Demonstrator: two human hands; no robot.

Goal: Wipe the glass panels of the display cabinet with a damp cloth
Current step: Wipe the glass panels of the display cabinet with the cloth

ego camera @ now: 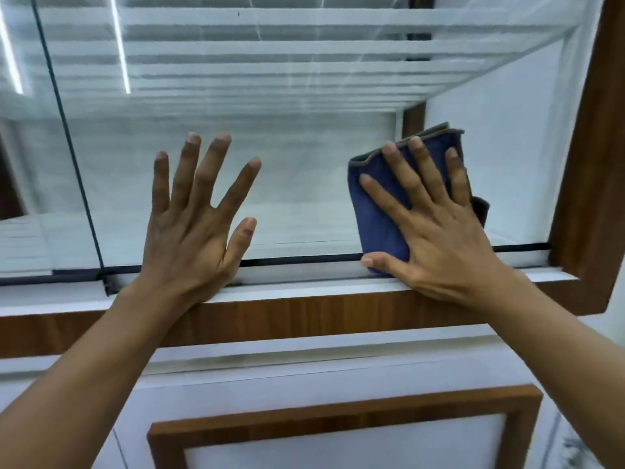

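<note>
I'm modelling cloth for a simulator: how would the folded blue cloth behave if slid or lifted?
Probably floppy: the blue cloth is folded in layers, with a flap sagging beside the right hand. Likely light: flat fingers alone pin it to the glass panel. Lifted, it may unfold.

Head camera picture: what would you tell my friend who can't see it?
A right hand presses a folded blue cloth against the cabinet's glass panel, near its lower right corner. The left hand rests open on the glass.
</note>
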